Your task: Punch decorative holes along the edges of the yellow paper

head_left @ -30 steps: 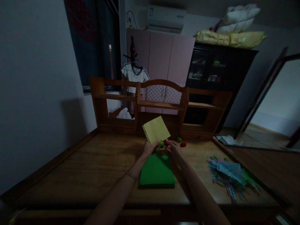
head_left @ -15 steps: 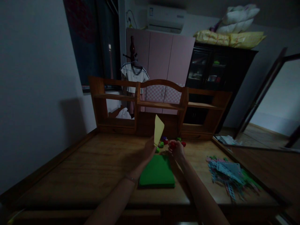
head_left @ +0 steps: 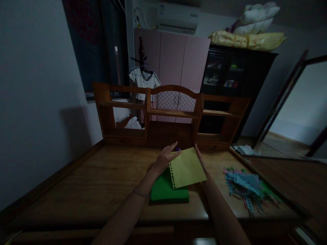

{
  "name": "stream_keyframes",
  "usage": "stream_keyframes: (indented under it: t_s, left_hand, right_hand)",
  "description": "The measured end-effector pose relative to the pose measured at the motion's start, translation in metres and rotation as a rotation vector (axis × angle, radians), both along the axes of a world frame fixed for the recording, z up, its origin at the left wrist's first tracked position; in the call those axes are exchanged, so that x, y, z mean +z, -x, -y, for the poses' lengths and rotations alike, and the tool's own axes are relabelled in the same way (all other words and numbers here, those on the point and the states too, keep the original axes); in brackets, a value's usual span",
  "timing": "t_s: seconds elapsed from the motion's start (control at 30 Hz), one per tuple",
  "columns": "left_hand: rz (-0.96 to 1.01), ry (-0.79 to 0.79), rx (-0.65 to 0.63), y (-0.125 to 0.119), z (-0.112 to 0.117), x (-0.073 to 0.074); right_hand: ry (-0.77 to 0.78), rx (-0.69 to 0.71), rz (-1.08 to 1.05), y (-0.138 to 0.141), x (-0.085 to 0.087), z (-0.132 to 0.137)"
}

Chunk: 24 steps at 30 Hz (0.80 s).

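Observation:
A yellow loose-leaf sheet [head_left: 188,169], with a row of holes along its left edge, is held tilted above a green, thick square stack or pad [head_left: 167,192]. At the sheet's upper left corner is my left hand [head_left: 165,159], one finger lying over its front and the other fingers stretched out beyond. My right hand [head_left: 199,156] is at the right edge, mostly behind the sheet; a fingertip shows at the top corner, but the other fingers are hidden. Just past the left fingertips, a small purple item [head_left: 178,149] shows on the wooden desk [head_left: 114,177].
On the desk's right side lies a tangled pile of light blue, green and pink pieces [head_left: 246,183]. A wooden shelf unit [head_left: 173,112] with small drawers runs along the back edge. A raised wooden rim [head_left: 265,180] borders the right side.
The yellow sheet has turned from nearly edge-on to face me and come lower, over the green stack. My right hand has moved behind its edge; the red and green items are hidden now.

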<state>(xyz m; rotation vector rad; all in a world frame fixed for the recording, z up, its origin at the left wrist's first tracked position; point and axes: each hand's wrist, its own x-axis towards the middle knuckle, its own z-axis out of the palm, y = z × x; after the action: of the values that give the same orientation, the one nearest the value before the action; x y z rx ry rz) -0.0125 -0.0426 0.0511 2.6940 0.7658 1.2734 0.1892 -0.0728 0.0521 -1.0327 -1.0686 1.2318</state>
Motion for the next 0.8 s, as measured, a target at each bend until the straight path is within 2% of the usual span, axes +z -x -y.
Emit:
stream_keyframes:
  t_s: [0.07,0.1,0.13,0.27,0.33,0.43,0.53,0.63,0.8]
  left_hand:
    - [-0.091,-0.084,0.017,0.005,-0.005,0.000]
    - [-0.125,-0.118,0.034,0.006,-0.007,0.000]
    - [-0.157,-0.148,0.050,0.008,-0.008,0.000]
    - [-0.220,-0.225,0.133,0.006,-0.009,-0.001]
    - [-0.146,-0.210,0.257,0.004,-0.008,-0.001]
    - [0.091,-0.139,0.484,0.006,-0.007,0.003]
    - [0.343,-0.084,0.611,0.013,-0.008,0.010]
    - [0.480,-0.031,0.613,0.013,-0.007,0.013]
    - [0.353,0.098,0.441,-0.011,-0.004,0.001]
  right_hand:
    - [0.137,0.144,-0.064,-0.005,0.000,0.000]
    - [0.174,0.167,-0.090,-0.007,-0.002,-0.001]
    - [0.174,0.154,-0.097,-0.007,-0.004,-0.003]
    - [0.047,-0.049,0.025,-0.005,-0.017,-0.015]
    - [-0.019,-0.090,0.033,-0.003,-0.021,-0.020]
    - [-0.079,-0.106,0.032,0.000,-0.022,-0.022]
    - [-0.149,-0.145,0.074,0.002,-0.020,-0.020]
    - [-0.241,-0.221,0.123,0.004,-0.020,-0.020]
    - [-0.383,-0.231,0.294,0.007,-0.021,-0.023]
